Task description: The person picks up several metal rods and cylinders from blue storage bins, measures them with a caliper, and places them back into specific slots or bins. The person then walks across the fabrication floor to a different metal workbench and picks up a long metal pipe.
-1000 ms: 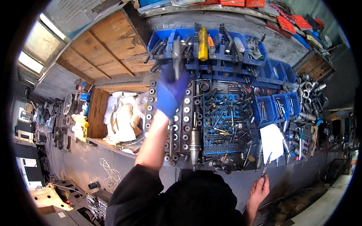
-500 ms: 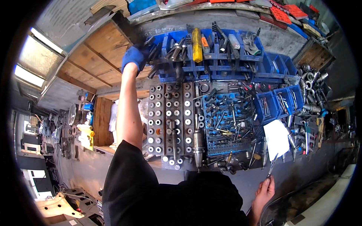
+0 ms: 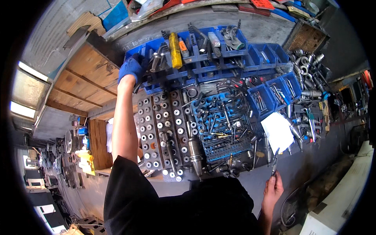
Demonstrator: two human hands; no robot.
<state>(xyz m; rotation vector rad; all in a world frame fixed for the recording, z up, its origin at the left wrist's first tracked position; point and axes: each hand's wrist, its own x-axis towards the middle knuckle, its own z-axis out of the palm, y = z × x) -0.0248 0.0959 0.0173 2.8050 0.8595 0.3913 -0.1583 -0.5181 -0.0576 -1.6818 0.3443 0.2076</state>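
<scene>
My left hand (image 3: 132, 71), in a blue glove, reaches to the left end of the upper row of blue bins (image 3: 188, 62). Its fingers go in among the dark tools there and are hidden, so whether they grip anything does not show. Low on the right, my bare right hand (image 3: 273, 191) is closed on a slim metal tool (image 3: 275, 166). That tool points up and away, its dark tip near the lower edge of a white paper sheet (image 3: 277, 132). Next to my gloved hand, steel cutters (image 3: 156, 60) stand in a bin beside a yellow tube (image 3: 175, 51).
A rack of round collets (image 3: 162, 125) and a large tool holder (image 3: 194, 154) lie below the bins. A blue perforated tray (image 3: 227, 150) carries many drills and bits. Small blue bins (image 3: 274, 96) and heaped metal holders (image 3: 311, 74) lie right. A wooden cabinet (image 3: 80, 84) stands left.
The view has turned, so the bench sits further left and tilted. My left hand is now further in at the leftmost bin. My right hand still holds the slim tool.
</scene>
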